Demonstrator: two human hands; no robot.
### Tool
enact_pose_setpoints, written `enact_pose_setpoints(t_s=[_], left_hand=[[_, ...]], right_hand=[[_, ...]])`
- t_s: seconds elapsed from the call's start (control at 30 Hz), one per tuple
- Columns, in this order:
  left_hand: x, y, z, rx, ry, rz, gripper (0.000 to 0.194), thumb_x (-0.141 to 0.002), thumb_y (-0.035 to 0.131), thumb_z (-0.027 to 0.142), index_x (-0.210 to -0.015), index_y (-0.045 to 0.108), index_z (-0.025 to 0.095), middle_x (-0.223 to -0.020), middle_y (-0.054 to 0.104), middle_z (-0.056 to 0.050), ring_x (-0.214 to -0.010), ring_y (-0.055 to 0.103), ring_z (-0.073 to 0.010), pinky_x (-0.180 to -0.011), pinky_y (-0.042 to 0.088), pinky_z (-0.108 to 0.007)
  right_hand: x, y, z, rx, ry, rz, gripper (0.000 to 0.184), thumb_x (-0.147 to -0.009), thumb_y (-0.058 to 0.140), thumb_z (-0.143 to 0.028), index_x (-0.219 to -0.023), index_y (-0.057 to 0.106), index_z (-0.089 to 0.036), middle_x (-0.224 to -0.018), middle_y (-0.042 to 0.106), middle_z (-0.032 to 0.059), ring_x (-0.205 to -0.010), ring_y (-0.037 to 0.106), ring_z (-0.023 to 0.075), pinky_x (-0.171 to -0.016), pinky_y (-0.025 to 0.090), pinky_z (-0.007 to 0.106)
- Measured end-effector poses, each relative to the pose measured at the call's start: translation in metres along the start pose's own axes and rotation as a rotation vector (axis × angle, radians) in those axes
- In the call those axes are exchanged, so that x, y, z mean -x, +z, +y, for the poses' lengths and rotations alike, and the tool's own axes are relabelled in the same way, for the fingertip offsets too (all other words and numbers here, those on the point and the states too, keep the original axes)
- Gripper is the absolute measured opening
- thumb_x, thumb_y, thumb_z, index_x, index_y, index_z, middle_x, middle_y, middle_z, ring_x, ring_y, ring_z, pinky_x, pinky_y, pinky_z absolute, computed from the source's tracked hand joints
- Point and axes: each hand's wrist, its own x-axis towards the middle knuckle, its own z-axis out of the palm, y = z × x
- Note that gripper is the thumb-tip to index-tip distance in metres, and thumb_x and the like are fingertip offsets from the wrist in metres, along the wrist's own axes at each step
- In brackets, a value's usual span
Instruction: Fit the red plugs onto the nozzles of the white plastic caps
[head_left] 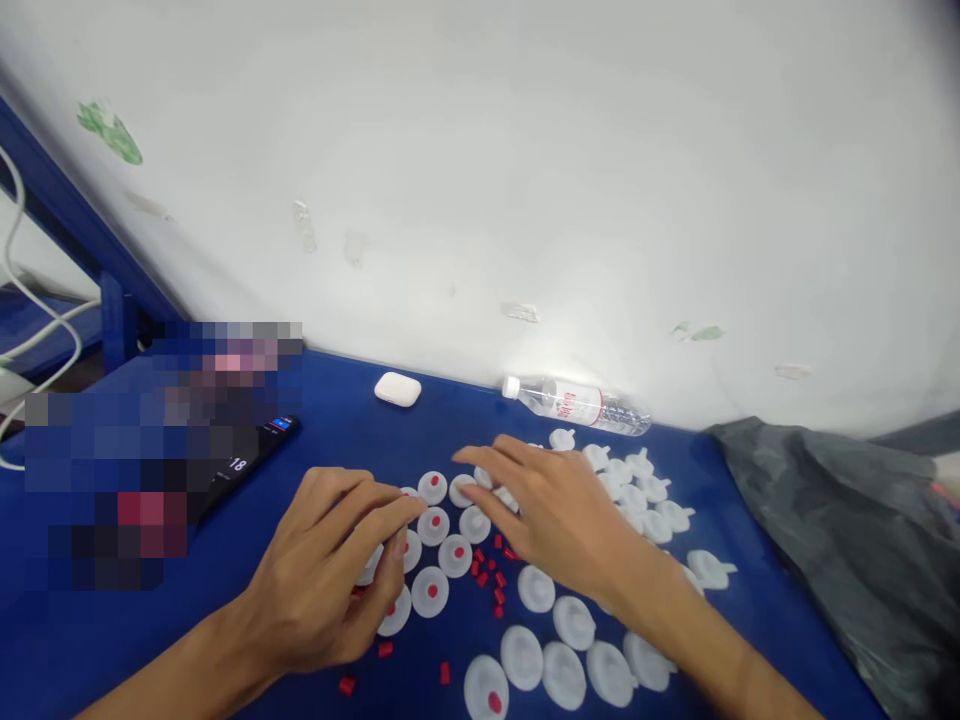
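Round white translucent plastic pieces lie on the blue tabletop, many in rows; several have a red dot-like plug in the middle, such as the white disc [430, 592]. My left hand [337, 570] is over the left-hand discs, its fingers curled and thumb tip near the index finger; what is between them, if anything, is hidden. My right hand [544, 500] reaches over the middle of the group, fingers apart, thumb and index tips beside a plain white disc [461, 491]. Small red plugs [484, 565] lie loose between the hands, and a few nearer the front.
More white tabbed pieces [634, 490] are heaped at the right. A clear bottle [577, 402] lies along the wall beside a white rounded case [397, 389]. A black phone [247, 460] is at the left, near a blurred-out patch. Dark plastic sheeting [810, 530] covers the right side.
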Motion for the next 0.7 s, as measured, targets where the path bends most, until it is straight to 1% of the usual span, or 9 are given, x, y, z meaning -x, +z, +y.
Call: enact_pose_setpoints(t_s=[0.07, 0.17, 0.23, 0.37, 0.43, 0.5, 0.57, 0.63, 0.7], left_hand=[[0.000, 0.000, 0.000, -0.014, -0.007, 0.006, 0.029, -0.090, 0.057, -0.001, -0.113, 0.068, 0.013, -0.096, 0.073, -0.008, -0.090, 0.059, -0.0252, -0.078, 0.051, -0.044], [0.000, 0.000, -0.001, -0.033, -0.041, -0.015, 0.028, -0.091, 0.057, 0.001, -0.114, 0.068, 0.013, -0.097, 0.073, -0.009, -0.091, 0.060, -0.0262, -0.079, 0.051, -0.045], [0.001, 0.000, -0.002, -0.039, -0.061, -0.035, 0.029, -0.092, 0.058, 0.005, -0.117, 0.067, 0.013, -0.101, 0.074, -0.011, -0.094, 0.061, -0.0275, -0.080, 0.052, -0.046], [0.002, 0.001, -0.004, -0.077, -0.055, -0.040, 0.044, -0.094, 0.065, 0.022, -0.137, 0.061, 0.011, -0.113, 0.075, -0.016, -0.099, 0.063, -0.0317, -0.082, 0.054, -0.050], [0.001, 0.001, -0.004, -0.085, -0.032, -0.025, 0.049, -0.093, 0.071, 0.024, -0.138, 0.060, 0.009, -0.113, 0.077, -0.015, -0.099, 0.063, -0.0310, -0.083, 0.054, -0.049], [0.000, 0.001, -0.002, -0.068, -0.015, -0.010, 0.041, -0.092, 0.073, 0.018, -0.131, 0.064, 0.010, -0.107, 0.079, -0.013, -0.097, 0.064, -0.0282, -0.082, 0.055, -0.046], [-0.001, 0.001, 0.001, -0.043, -0.009, -0.004, 0.032, -0.091, 0.071, 0.013, -0.122, 0.066, 0.010, -0.102, 0.079, -0.011, -0.093, 0.065, -0.0262, -0.081, 0.055, -0.044], [-0.002, 0.001, 0.004, -0.023, -0.007, -0.020, 0.028, -0.091, 0.067, 0.013, -0.118, 0.066, 0.010, -0.100, 0.079, -0.011, -0.091, 0.065, -0.0261, -0.078, 0.056, -0.044], [-0.004, 0.002, 0.005, -0.011, 0.007, -0.044, 0.027, -0.089, 0.063, 0.013, -0.115, 0.066, 0.010, -0.097, 0.078, -0.011, -0.088, 0.065, -0.0259, -0.074, 0.056, -0.043]], right_hand=[[-0.012, 0.005, -0.008, 0.045, -0.044, -0.049, 0.027, -0.108, 0.058, -0.030, -0.131, 0.071, -0.023, -0.106, 0.078, 0.0043, -0.077, 0.072, 0.0198, -0.056, 0.040, 0.030], [-0.024, 0.008, -0.013, 0.069, -0.095, -0.111, 0.019, -0.107, 0.059, -0.019, -0.110, 0.077, -0.024, -0.093, 0.079, 0.0002, -0.082, 0.073, 0.0203, -0.055, 0.040, 0.030], [-0.024, 0.005, -0.013, 0.026, -0.087, -0.080, 0.021, -0.106, 0.058, -0.017, -0.104, 0.078, -0.024, -0.092, 0.079, -0.0011, -0.084, 0.074, 0.0196, -0.059, 0.044, 0.029], [-0.012, -0.011, -0.016, -0.360, 0.003, 0.080, 0.011, -0.104, 0.067, -0.029, -0.103, 0.078, -0.027, -0.093, 0.081, -0.0041, -0.071, 0.071, 0.0139, -0.064, 0.051, 0.026], [-0.004, -0.017, -0.019, -0.558, 0.052, 0.105, 0.010, -0.101, 0.070, -0.035, -0.098, 0.078, -0.030, -0.086, 0.080, -0.0079, -0.061, 0.066, 0.0115, -0.055, 0.048, 0.025], [0.003, -0.020, -0.021, -0.646, 0.081, 0.086, 0.012, -0.101, 0.070, -0.039, -0.095, 0.078, -0.032, -0.079, 0.078, -0.0098, -0.054, 0.062, 0.0107, -0.047, 0.042, 0.025], [0.008, -0.019, -0.021, -0.576, 0.055, 0.054, 0.013, -0.103, 0.067, -0.040, -0.099, 0.076, -0.031, -0.076, 0.076, -0.0092, -0.050, 0.059, 0.0109, -0.049, 0.041, 0.027], [0.011, -0.015, -0.022, -0.349, -0.057, 0.044, 0.015, -0.106, 0.063, -0.038, -0.101, 0.072, -0.027, -0.075, 0.073, -0.0066, -0.052, 0.061, 0.0131, -0.053, 0.042, 0.030], [0.014, -0.011, -0.025, -0.084, -0.202, 0.037, 0.015, -0.107, 0.060, -0.032, -0.098, 0.068, -0.023, -0.075, 0.070, -0.0037, -0.056, 0.064, 0.0166, -0.052, 0.037, 0.034]])
